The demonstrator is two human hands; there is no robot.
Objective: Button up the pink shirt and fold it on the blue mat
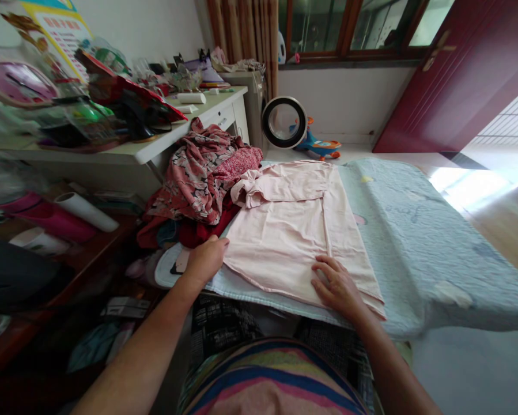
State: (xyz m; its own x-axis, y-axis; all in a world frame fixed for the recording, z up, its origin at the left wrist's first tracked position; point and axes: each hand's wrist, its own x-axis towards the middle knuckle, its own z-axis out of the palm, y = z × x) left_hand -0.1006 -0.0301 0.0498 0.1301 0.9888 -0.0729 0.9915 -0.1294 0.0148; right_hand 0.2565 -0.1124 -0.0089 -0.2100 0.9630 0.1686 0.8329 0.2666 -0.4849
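A pale pink shirt (280,242) lies spread on a light blue quilted cover (397,230), one sleeve folded across its upper part. My left hand (207,257) pinches the shirt's lower left corner between thumb and fingers. On the right, my right hand (334,282) rests on the cloth near the front hem, fingers spread out and lying flat. Just beyond my left hand is a heap of red and floral clothes (202,173), touching the shirt's left side. Part of a dark-edged flat item (181,262) shows beside my left wrist.
At the left stands a white desk (224,104) crowded with bags, bottles and a pink clock (19,83). An open washer door (284,122) and a blue-orange ride-on toy (317,144) are at the back. A dark red door (449,75) stands at the right.
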